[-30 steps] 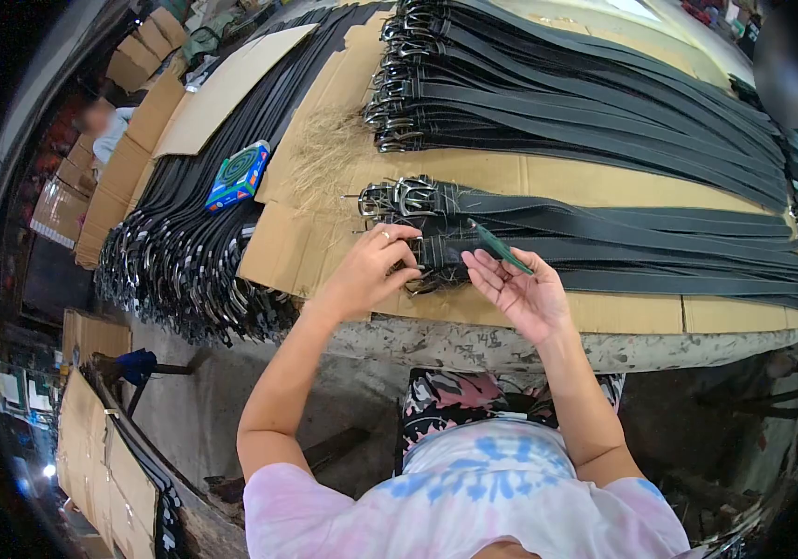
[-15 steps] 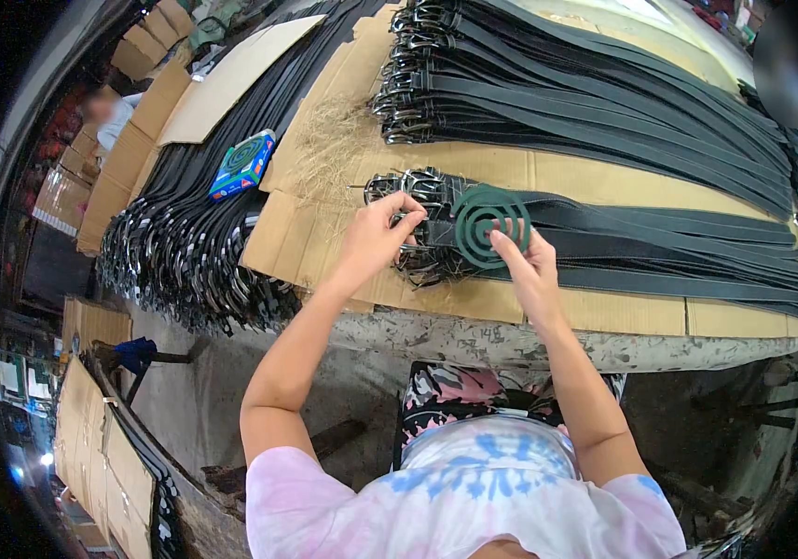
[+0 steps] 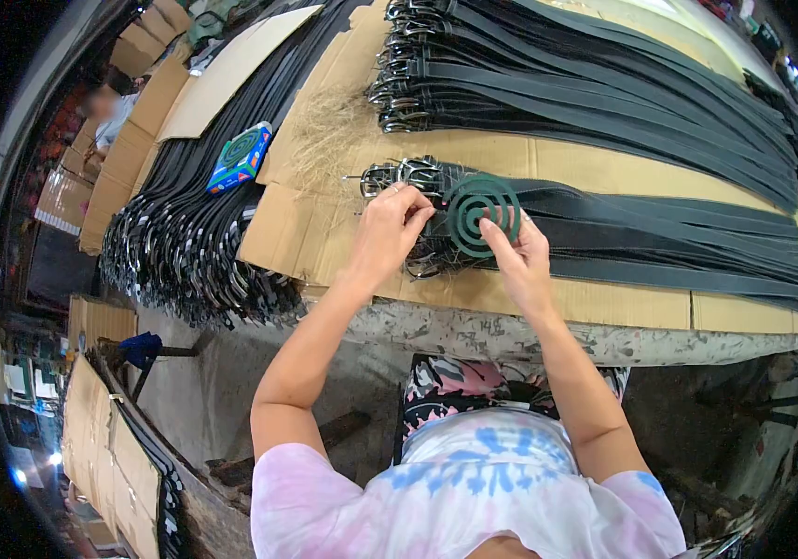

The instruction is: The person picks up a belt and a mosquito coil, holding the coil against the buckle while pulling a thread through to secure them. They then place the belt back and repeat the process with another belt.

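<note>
A flat green spiral coil (image 3: 460,216) is pinched at its centre and right side by my right hand (image 3: 522,256), thumb on top. My left hand (image 3: 392,228) is closed just left of the coil, over the belt buckles; its fingertips are pressed together, and what they hold, if anything, is too small to make out. Below both hands lies a bundle of black belts (image 3: 623,228), buckles at the left, on a cardboard sheet (image 3: 301,233). A blue box (image 3: 240,158) with a coil picture rests on other belts to the left.
A larger stack of black belts (image 3: 585,93) lies beyond my hands. Many hanging buckles (image 3: 194,261) crowd the left table edge. Dry straw-like fibres (image 3: 324,135) lie on the cardboard. Another person (image 3: 112,116) is at the upper left, behind cardboard.
My left hand has moved slightly right and its fingers have turned. The coil and my right hand have shifted a little left. The whole view has shifted slightly.
</note>
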Demonstrator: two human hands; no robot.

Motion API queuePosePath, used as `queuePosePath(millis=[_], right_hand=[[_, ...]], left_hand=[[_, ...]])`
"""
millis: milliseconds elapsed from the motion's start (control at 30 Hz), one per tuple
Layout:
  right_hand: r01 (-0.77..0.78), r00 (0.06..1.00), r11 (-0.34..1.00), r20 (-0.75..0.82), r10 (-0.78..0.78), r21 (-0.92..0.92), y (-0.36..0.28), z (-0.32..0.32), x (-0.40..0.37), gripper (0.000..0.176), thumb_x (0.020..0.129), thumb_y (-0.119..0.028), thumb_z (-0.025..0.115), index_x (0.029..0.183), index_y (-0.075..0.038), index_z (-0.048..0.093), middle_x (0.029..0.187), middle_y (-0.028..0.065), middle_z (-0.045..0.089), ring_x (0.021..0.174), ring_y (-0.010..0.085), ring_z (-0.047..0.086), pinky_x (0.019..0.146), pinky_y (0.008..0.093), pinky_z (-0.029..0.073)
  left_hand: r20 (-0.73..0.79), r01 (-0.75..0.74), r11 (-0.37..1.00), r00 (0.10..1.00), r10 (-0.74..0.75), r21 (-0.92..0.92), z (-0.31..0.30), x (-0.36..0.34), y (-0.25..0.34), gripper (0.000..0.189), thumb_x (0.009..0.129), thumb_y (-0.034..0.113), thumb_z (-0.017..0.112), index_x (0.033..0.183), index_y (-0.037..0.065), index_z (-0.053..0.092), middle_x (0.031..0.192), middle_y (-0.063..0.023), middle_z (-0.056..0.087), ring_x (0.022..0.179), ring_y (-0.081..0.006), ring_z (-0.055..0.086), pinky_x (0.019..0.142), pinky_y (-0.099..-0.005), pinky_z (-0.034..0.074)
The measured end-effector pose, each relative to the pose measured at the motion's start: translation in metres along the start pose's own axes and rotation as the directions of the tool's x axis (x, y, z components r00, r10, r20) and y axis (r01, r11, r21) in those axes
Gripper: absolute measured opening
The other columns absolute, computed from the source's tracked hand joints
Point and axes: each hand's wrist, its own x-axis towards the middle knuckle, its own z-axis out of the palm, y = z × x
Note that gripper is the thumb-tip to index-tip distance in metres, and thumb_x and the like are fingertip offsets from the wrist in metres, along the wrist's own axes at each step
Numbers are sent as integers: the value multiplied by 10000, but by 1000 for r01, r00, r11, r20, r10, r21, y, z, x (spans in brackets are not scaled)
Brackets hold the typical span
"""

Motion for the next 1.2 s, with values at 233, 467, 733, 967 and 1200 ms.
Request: queuePosePath(millis=[233, 467, 733, 967, 1200], right_hand=[[128, 991, 961, 58, -117, -246, -16, 11, -1, 175, 902, -112, 645, 981, 39, 687, 1004, 137, 642, 908, 232, 613, 811, 334, 481], [137, 990, 944, 52, -128, -300, -16, 14, -1, 188, 887, -120, 649, 981, 36, 693, 1029, 157, 626, 908, 259, 621, 785, 350, 493], [128, 992, 949, 50, -119, -287, -17, 15, -2, 177, 881, -113, 654, 968, 36, 691, 1011, 148, 620, 906, 246, 618, 775, 346, 493], [84, 996, 984, -9, -86, -157, -8, -1, 4, 147, 926, -104, 631, 960, 35, 665, 946, 88, 610, 838, 166, 555, 735, 298, 454], [87, 996, 990, 2, -87, -114, -2, -6, 2, 139, 923, -93, 629, 957, 37, 663, 932, 74, 605, 833, 161, 548, 729, 299, 451]], left_hand=[[23, 145, 971, 989, -143, -188, -7, -6, 2, 121, 886, 92, 658, 874, -22, 620, 855, -141, 661, 763, -236, 648, 692, -344, 497], [-6, 91, 980, 996, -93, -178, -5, -8, 1, 122, 891, 91, 650, 896, -24, 610, 842, -144, 651, 759, -261, 640, 700, -359, 498], [-17, 117, 976, 992, -123, -185, -4, -7, 3, 124, 903, 83, 634, 894, -28, 581, 808, -138, 626, 738, -273, 623, 685, -373, 490], [-247, -61, 998, 967, 59, -1, -6, -6, -1, 121, 870, 89, 684, 919, -10, 635, 937, -82, 624, 825, -196, 602, 696, -317, 475], [-125, -137, 985, 981, 150, 105, 17, -16, 14, 121, 823, 79, 722, 886, -14, 674, 874, -116, 543, 832, -288, 578, 734, -390, 479]])
